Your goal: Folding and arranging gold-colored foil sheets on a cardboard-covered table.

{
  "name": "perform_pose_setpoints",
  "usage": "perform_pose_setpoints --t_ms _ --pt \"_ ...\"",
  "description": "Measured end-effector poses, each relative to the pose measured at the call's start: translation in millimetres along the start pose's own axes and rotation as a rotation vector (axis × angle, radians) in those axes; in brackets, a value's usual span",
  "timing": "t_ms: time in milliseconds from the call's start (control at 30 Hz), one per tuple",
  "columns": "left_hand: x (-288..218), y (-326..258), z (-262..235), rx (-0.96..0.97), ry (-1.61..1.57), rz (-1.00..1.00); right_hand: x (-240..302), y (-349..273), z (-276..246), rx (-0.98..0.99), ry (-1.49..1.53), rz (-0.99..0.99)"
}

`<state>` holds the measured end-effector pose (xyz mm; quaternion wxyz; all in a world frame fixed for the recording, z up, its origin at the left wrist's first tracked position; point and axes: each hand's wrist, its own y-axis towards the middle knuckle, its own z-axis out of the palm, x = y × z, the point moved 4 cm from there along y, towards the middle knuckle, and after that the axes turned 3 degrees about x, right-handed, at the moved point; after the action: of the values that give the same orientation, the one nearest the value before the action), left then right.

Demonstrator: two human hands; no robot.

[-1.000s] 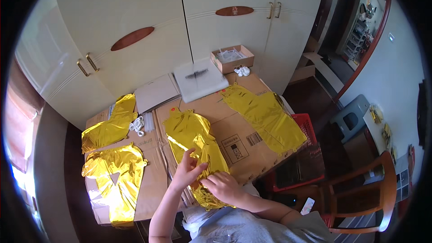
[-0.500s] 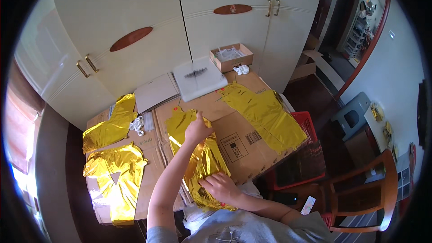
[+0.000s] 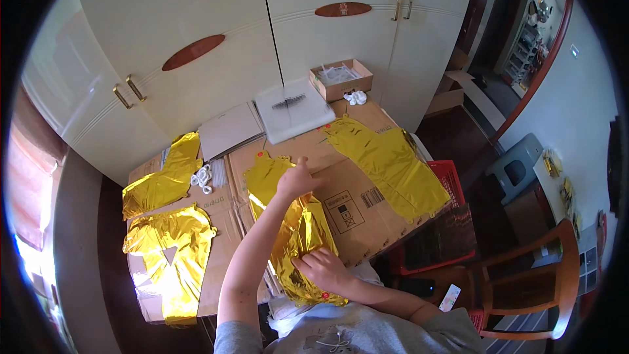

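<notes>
A gold foil balloon (image 3: 298, 239), flat and creased, lies lengthwise in front of me on the cardboard-covered table. My left hand (image 3: 298, 180) rests across its upper right edge, one finger stretched away from me; its other fingers are partly hidden. Lower down, my right hand (image 3: 322, 270) has its fingers curled against the crinkled foil, gripping it near the end closest to my body. Red dots mark both ends of this balloon. To the right lies another flat gold foil balloon (image 3: 393, 167). Two more, a far-left gold balloon (image 3: 164, 180) and a near-left gold balloon (image 3: 180, 239), are spread out.
White ribbon coils (image 3: 202, 178) sit left of centre. Along the back are grey card sheets (image 3: 229, 132), a clear plastic pack (image 3: 295, 115) and an open cardboard box (image 3: 344, 85) against the cabinets. A red crate (image 3: 445, 180) and a wooden chair (image 3: 557, 282) stand at the right.
My left hand has shifted slightly right and away from me along the foil, its fingers more spread. My right hand stays at about the same place on the balloon.
</notes>
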<state>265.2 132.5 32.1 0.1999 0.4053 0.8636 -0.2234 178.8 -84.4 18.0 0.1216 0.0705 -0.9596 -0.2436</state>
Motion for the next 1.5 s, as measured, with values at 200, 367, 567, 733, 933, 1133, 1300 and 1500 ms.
perform_pose_setpoints --t_ms 200,367,567,733,933,1133,1300,1500 --pt "26.6 22.4 9.4 -0.116 -0.01 0.101 2.2 -1.7 -0.4 0.049 0.101 0.018" --pt "49.7 28.0 -1.6 -0.271 -0.132 0.093 -5.1 2.1 -2.4 0.018 0.11 0.044" --pt "35.3 -9.9 -25.9 -0.494 0.18 0.064 -4.4 16.7 -4.6 -0.052 0.095 0.032" --pt "12.1 -71.6 -7.7 -0.239 0.285 0.438 -0.9 25.4 -1.0 -0.033 0.022 -0.009" --pt "23.0 -107.2 18.9 -0.136 0.412 0.685 2.1 29.1 9.7 -0.017 0.047 -0.023" --pt "49.1 -113.6 25.2 -0.121 0.492 0.614 -16.5 28.3 3.9 0.005 0.41 -0.11" --pt "56.0 -119.2 26.6 -0.115 0.482 0.565 -92.6 21.6 0.4 -0.093 0.329 0.103" --pt "63.9 -119.7 27.7 -0.157 0.446 0.54 -131.0 27.6 4.0 -0.038 0.288 0.22"
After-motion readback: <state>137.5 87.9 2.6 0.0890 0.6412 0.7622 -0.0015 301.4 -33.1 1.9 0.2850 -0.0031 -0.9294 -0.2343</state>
